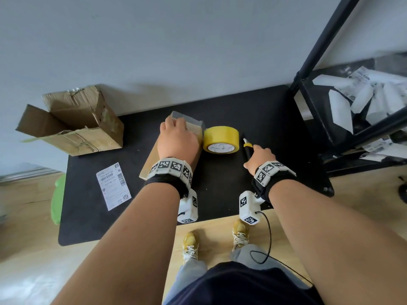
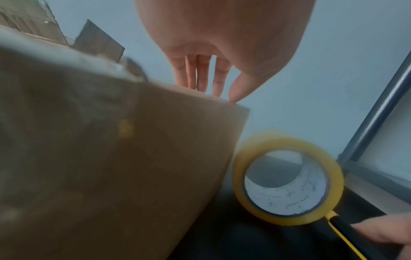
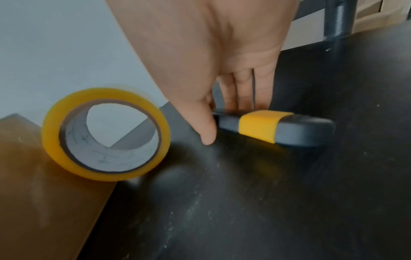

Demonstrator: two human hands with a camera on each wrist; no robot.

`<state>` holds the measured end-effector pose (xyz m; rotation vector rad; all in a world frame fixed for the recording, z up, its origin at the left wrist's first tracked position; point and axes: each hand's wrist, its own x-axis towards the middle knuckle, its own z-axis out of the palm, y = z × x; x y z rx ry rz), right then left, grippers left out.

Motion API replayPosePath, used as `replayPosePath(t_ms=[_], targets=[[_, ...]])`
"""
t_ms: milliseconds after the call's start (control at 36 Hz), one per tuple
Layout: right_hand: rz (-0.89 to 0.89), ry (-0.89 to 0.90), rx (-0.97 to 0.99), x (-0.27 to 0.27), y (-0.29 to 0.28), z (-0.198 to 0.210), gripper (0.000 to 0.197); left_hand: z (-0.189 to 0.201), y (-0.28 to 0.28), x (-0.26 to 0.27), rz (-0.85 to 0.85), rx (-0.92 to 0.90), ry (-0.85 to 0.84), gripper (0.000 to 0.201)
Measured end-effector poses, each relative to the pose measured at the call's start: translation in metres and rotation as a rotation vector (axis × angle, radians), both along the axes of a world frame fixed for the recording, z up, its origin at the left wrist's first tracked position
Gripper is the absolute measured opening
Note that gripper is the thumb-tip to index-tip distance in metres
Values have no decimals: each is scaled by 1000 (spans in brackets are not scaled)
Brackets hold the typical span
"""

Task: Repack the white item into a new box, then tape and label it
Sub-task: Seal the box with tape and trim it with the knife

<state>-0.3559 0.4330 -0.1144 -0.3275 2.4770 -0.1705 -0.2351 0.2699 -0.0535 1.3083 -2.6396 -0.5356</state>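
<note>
A closed brown cardboard box (image 1: 193, 126) lies on the black mat (image 1: 220, 190). My left hand (image 1: 178, 139) rests on top of it. In the left wrist view its straight fingers (image 2: 200, 77) and thumb tip touch the top of the box (image 2: 133, 158). A yellow tape roll (image 1: 221, 138) stands on edge against the box's right side. Right of the roll, a black and yellow utility knife (image 1: 247, 147) lies on the mat. My right hand (image 1: 259, 158) holds its handle (image 3: 262, 126), fingers behind it and thumb in front. No white item shows.
A printed shipping label (image 1: 113, 186) lies on the mat's left part. A torn, open old box (image 1: 72, 124) sits at the back left by the wall. A black metal rack (image 1: 326, 119) holding white parcels stands at the right. Something green (image 1: 58, 199) lies off the mat's left edge.
</note>
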Motion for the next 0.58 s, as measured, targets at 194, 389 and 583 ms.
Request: replayPosePath(t_ms=[194,389,583], targets=[[-67,76,-275,-14,-15,21,44,0,2,-2,25,-3,10,43],[146,5,-516,-13,-54,51,54,0,5,-10,45,-50,-76,59],[313,-53,-391,-9,-62,54,49,6,7,-13,27,-49,-153,61]])
